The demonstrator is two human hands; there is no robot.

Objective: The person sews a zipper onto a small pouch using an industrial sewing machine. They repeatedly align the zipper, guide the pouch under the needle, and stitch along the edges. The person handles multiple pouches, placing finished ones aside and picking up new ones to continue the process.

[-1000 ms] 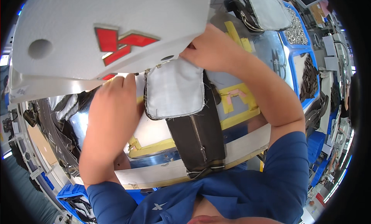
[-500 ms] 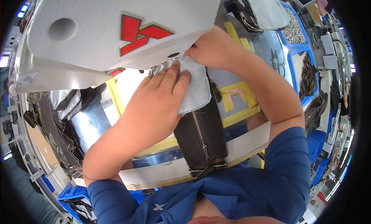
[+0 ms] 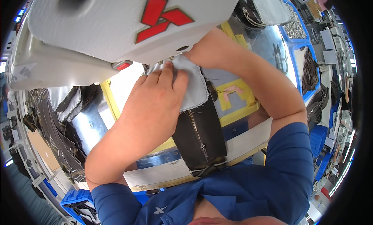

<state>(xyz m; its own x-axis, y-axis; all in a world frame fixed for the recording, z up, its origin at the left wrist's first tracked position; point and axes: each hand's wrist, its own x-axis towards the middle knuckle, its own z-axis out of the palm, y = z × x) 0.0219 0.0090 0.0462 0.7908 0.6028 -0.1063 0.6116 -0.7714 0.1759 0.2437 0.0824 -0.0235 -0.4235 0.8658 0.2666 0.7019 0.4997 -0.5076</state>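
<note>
Left hand [image 3: 149, 104] lying flat on the grey cloth [image 3: 196, 91], fingers [image 3: 167, 73] stretched out and slightly apart! Right hand [image 3: 208, 50] up at the cloth's upper right corner, fingertips out of sight, so there's no telling its grip. The cloth sits against the white machine [image 3: 116, 31], overlapping the black zip strip [image 3: 210, 135] on the counter [image 3: 159, 177].

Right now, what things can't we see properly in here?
In the head view:
Right hand: its fingertips are hidden by the white machine.
Grey fabric panel: partly covered by the left hand.
Far grey-and-black fabric piece: cut off by the upper edge.
Metal pieces: too small to tell their shapes.
</note>
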